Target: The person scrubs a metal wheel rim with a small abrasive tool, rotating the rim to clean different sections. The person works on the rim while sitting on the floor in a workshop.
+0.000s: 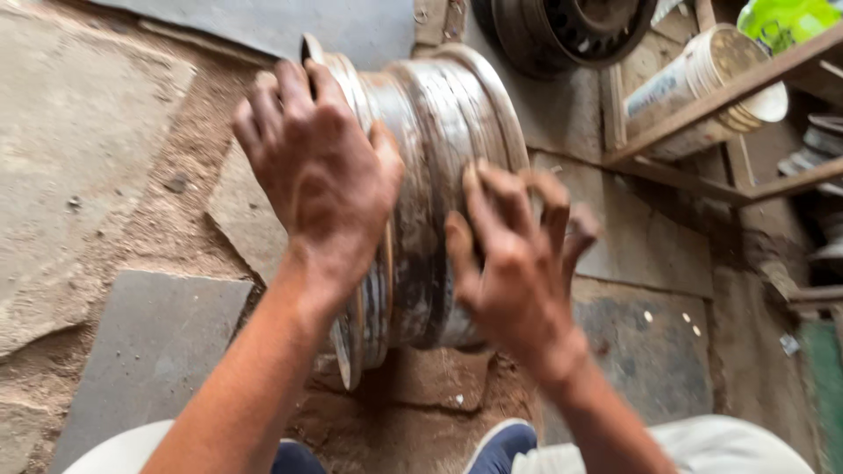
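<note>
A worn, silver-grey steel wheel rim (430,202), scuffed and dusty, is seen standing on its edge on the dirt and stone-slab floor (132,351), directly under both hands. Its axle axis is judged to run roughly level, left to right and slightly away towards the upper right, so that the barrel faces up at the camera and the open faces point sideways. The left hand (320,175) is laid over the nearer left flange, fingers spread and curled over the rim's far edge, gripping it. The right hand (518,263) is pressed on the barrel's right half, fingers bent and partly open, touching rather than enclosing it. Both hands are about equally near; the left sits higher. Beyond the right hand, a dark wheel (571,26) leans against the wall, and a white plastic bucket (702,88) lies on a wooden shelf (729,88)
</note>
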`<state>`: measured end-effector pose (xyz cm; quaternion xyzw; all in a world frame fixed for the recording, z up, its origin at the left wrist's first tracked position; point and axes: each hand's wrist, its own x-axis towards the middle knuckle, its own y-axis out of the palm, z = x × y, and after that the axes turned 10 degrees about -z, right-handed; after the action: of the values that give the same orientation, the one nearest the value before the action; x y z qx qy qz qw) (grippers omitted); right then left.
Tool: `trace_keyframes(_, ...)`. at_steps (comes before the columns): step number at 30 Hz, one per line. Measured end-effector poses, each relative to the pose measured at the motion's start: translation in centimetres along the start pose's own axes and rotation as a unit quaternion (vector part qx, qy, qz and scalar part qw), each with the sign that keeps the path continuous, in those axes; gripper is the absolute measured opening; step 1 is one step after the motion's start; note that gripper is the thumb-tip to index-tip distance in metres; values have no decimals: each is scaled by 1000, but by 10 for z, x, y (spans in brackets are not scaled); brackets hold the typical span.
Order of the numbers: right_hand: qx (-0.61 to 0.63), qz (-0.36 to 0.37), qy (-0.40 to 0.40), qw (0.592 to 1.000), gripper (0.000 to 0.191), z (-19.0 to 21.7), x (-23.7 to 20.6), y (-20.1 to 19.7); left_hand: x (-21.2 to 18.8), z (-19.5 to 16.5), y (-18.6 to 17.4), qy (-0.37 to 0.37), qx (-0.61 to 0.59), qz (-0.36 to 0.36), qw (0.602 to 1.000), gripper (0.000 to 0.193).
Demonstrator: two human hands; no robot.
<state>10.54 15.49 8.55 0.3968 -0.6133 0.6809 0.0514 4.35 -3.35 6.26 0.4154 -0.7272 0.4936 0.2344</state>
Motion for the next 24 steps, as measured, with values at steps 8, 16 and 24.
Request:
trace_keyframes(8,6,240,47,970,53,-49,138,69,8,5,1,-9,-9,14,1000,57)
trace_keyframes(16,-50,32,-20,998,72,14,4,-15,12,2,8,-27,-13,20,999,55)
trace_keyframes(24,6,260,29,965,64,-18,136,26,16,2,-8,-13,-33,11,999,54)
